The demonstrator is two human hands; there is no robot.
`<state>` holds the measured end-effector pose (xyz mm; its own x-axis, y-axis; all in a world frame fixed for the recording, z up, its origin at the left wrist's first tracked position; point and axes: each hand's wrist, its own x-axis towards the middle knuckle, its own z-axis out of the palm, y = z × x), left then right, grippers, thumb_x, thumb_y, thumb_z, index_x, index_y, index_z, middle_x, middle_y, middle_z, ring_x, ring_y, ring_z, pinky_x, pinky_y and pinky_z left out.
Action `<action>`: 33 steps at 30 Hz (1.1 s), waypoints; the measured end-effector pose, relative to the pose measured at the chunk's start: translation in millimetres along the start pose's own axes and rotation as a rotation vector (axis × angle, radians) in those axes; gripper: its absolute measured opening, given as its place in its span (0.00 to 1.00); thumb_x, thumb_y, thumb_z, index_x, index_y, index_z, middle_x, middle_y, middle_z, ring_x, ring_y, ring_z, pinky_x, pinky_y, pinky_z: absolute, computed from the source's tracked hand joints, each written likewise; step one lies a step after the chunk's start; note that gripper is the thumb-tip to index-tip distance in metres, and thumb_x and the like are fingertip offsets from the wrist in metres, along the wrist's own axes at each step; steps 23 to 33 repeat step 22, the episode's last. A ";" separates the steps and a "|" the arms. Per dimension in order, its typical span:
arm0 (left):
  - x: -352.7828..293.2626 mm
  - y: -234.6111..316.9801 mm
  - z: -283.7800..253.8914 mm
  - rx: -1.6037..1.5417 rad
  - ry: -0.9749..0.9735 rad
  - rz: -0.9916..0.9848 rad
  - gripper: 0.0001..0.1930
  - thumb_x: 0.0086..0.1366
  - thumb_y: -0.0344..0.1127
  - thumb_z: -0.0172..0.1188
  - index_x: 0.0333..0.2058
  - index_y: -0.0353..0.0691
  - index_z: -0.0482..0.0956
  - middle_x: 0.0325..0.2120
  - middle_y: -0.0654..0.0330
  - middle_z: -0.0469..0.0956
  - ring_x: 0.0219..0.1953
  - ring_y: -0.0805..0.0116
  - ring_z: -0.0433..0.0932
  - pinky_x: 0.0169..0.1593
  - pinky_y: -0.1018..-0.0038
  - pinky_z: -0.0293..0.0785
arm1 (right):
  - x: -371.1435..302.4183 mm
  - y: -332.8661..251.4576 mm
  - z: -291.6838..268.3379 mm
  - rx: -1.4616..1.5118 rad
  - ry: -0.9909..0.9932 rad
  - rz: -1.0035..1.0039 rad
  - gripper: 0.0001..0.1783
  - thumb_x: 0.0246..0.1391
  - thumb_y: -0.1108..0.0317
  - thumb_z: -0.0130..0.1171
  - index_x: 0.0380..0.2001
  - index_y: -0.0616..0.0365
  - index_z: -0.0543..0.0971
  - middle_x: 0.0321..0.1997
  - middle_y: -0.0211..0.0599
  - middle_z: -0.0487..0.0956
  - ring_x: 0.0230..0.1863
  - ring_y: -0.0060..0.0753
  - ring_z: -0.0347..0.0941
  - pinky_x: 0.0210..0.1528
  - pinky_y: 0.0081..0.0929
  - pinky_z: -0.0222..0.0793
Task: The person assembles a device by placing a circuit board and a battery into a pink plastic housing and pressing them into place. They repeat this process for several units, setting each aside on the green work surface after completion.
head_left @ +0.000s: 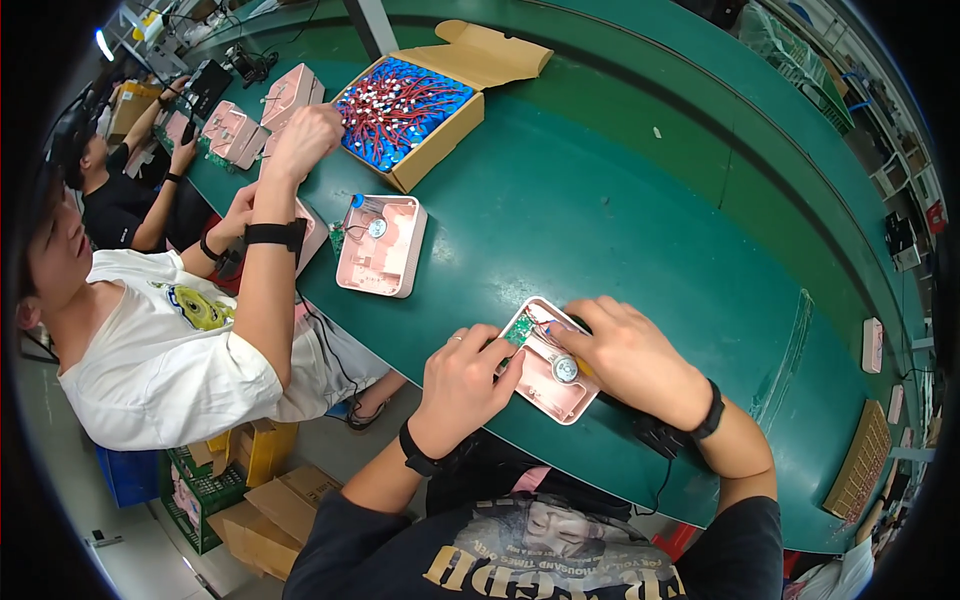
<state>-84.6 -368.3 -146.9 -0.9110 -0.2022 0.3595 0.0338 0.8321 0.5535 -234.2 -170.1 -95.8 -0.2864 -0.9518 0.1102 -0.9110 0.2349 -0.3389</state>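
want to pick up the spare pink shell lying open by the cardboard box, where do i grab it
Probably by the long outer walls of the pink shell, coming straight down from above. It lies flat and open side up on the green table, with wires and a small round part in its upper end, so keep fingers outside the rim.

A long green workbench (640,200) curves across the room above a pale grey floor (130,550)

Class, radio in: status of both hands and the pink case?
Left hand gripping pink case. Right hand pressing its far edge. Nothing in the way.
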 end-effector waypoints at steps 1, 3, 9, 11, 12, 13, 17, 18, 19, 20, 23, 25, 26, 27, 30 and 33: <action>0.4 0.8 -0.6 -0.004 -0.004 -0.006 0.05 0.62 0.31 0.73 0.31 0.38 0.85 0.35 0.58 0.82 0.31 0.58 0.82 0.34 0.63 0.79 | -1.5 -4.0 -3.4 -0.067 -0.042 -0.005 0.23 0.55 0.67 0.69 0.55 0.58 0.85 0.52 0.41 0.81 0.51 0.45 0.78 0.54 0.39 0.77; 0.5 1.4 0.4 -0.008 -0.008 -0.008 0.05 0.62 0.31 0.73 0.31 0.38 0.85 0.35 0.58 0.82 0.32 0.58 0.82 0.34 0.63 0.79 | -6.1 -9.1 -3.3 -0.088 -0.066 0.011 0.24 0.56 0.65 0.69 0.57 0.59 0.84 0.54 0.43 0.81 0.52 0.47 0.78 0.55 0.41 0.77; -2.9 -0.4 2.7 0.006 -0.007 0.012 0.05 0.62 0.31 0.73 0.31 0.38 0.85 0.35 0.58 0.82 0.33 0.57 0.83 0.35 0.63 0.80 | -10.1 -5.9 -3.4 0.019 -0.154 0.046 0.31 0.61 0.58 0.66 0.63 0.64 0.79 0.59 0.49 0.80 0.54 0.52 0.78 0.59 0.45 0.76; -4.3 -2.0 0.9 0.027 0.001 0.011 0.05 0.62 0.31 0.73 0.31 0.38 0.85 0.35 0.58 0.82 0.33 0.56 0.83 0.35 0.62 0.80 | -11.3 -3.7 -5.6 0.036 -0.156 0.056 0.34 0.60 0.56 0.67 0.65 0.65 0.77 0.59 0.52 0.80 0.54 0.53 0.78 0.59 0.46 0.76; -4.8 -1.0 3.0 0.025 0.007 0.015 0.06 0.62 0.31 0.73 0.31 0.38 0.85 0.35 0.58 0.82 0.33 0.56 0.83 0.36 0.62 0.80 | -11.9 -4.4 -6.9 0.057 -0.167 0.075 0.36 0.60 0.55 0.68 0.66 0.65 0.75 0.60 0.55 0.79 0.54 0.55 0.78 0.60 0.46 0.77; -5.2 -0.2 4.6 0.023 0.013 0.017 0.06 0.62 0.32 0.73 0.32 0.38 0.85 0.35 0.58 0.83 0.33 0.56 0.83 0.36 0.62 0.80 | -11.8 -6.2 -6.7 0.079 -0.178 0.092 0.39 0.60 0.53 0.69 0.68 0.66 0.74 0.61 0.58 0.78 0.54 0.56 0.78 0.60 0.46 0.77; -5.7 2.9 -4.0 -0.014 0.020 0.028 0.06 0.63 0.32 0.73 0.33 0.38 0.85 0.38 0.55 0.83 0.35 0.54 0.84 0.39 0.62 0.81 | -13.8 -34.7 -10.1 0.032 -0.186 0.220 0.52 0.56 0.45 0.72 0.74 0.65 0.66 0.67 0.65 0.72 0.57 0.62 0.77 0.59 0.48 0.78; -4.1 3.9 -6.4 -0.037 0.018 0.038 0.07 0.63 0.33 0.73 0.33 0.38 0.85 0.39 0.54 0.84 0.36 0.53 0.84 0.41 0.61 0.82 | -13.7 -40.7 -7.6 0.031 -0.180 0.222 0.52 0.56 0.45 0.72 0.74 0.65 0.66 0.67 0.65 0.72 0.57 0.62 0.77 0.59 0.48 0.78; -3.1 0.3 -12.1 -0.035 0.016 0.044 0.07 0.63 0.33 0.73 0.33 0.38 0.85 0.39 0.54 0.84 0.36 0.53 0.84 0.41 0.61 0.82 | -12.8 -46.4 -3.0 -0.001 -0.212 0.241 0.55 0.54 0.43 0.74 0.75 0.64 0.63 0.69 0.68 0.69 0.59 0.64 0.76 0.59 0.50 0.78; 0.7 -9.7 -17.8 0.022 0.144 0.023 0.08 0.63 0.35 0.73 0.35 0.39 0.85 0.41 0.54 0.84 0.38 0.52 0.84 0.43 0.60 0.82 | -12.7 -48.6 2.7 -0.039 -0.244 0.275 0.59 0.52 0.41 0.75 0.77 0.63 0.61 0.71 0.70 0.66 0.61 0.67 0.75 0.59 0.52 0.78; 7.5 -28.3 -35.4 0.152 0.260 -0.142 0.16 0.63 0.41 0.75 0.45 0.41 0.85 0.45 0.51 0.84 0.53 0.50 0.82 0.55 0.59 0.80 | -10.5 -46.4 11.9 -0.071 -0.296 0.360 0.59 0.55 0.39 0.74 0.78 0.62 0.59 0.76 0.68 0.62 0.68 0.66 0.73 0.64 0.56 0.75; 7.5 -28.3 -35.4 0.152 0.260 -0.142 0.16 0.63 0.41 0.75 0.45 0.41 0.85 0.45 0.51 0.84 0.53 0.50 0.82 0.55 0.59 0.80 | -10.5 -46.4 11.9 -0.071 -0.296 0.360 0.59 0.55 0.39 0.74 0.78 0.62 0.59 0.76 0.68 0.62 0.68 0.66 0.73 0.64 0.56 0.75; 7.5 -28.3 -35.4 0.152 0.260 -0.142 0.16 0.63 0.41 0.75 0.45 0.41 0.85 0.45 0.51 0.84 0.53 0.50 0.82 0.55 0.59 0.80 | -10.5 -46.4 11.9 -0.071 -0.296 0.360 0.59 0.55 0.39 0.74 0.78 0.62 0.59 0.76 0.68 0.62 0.68 0.66 0.73 0.64 0.56 0.75; 7.5 -28.3 -35.4 0.152 0.260 -0.142 0.16 0.63 0.41 0.75 0.45 0.41 0.85 0.45 0.51 0.84 0.53 0.50 0.82 0.55 0.59 0.80 | -10.5 -46.4 11.9 -0.071 -0.296 0.360 0.59 0.55 0.39 0.74 0.78 0.62 0.59 0.76 0.68 0.62 0.68 0.66 0.73 0.64 0.56 0.75; 7.5 -28.3 -35.4 0.152 0.260 -0.142 0.16 0.63 0.41 0.75 0.45 0.41 0.85 0.45 0.51 0.84 0.53 0.50 0.82 0.55 0.59 0.80 | -10.5 -46.4 11.9 -0.071 -0.296 0.360 0.59 0.55 0.39 0.74 0.78 0.62 0.59 0.76 0.68 0.62 0.68 0.66 0.73 0.64 0.56 0.75; 7.5 -28.3 -35.4 0.152 0.260 -0.142 0.16 0.63 0.41 0.75 0.45 0.41 0.85 0.45 0.51 0.84 0.53 0.50 0.82 0.55 0.59 0.80 | -10.5 -46.4 11.9 -0.071 -0.296 0.360 0.59 0.55 0.39 0.74 0.78 0.62 0.59 0.76 0.68 0.62 0.68 0.66 0.73 0.64 0.56 0.75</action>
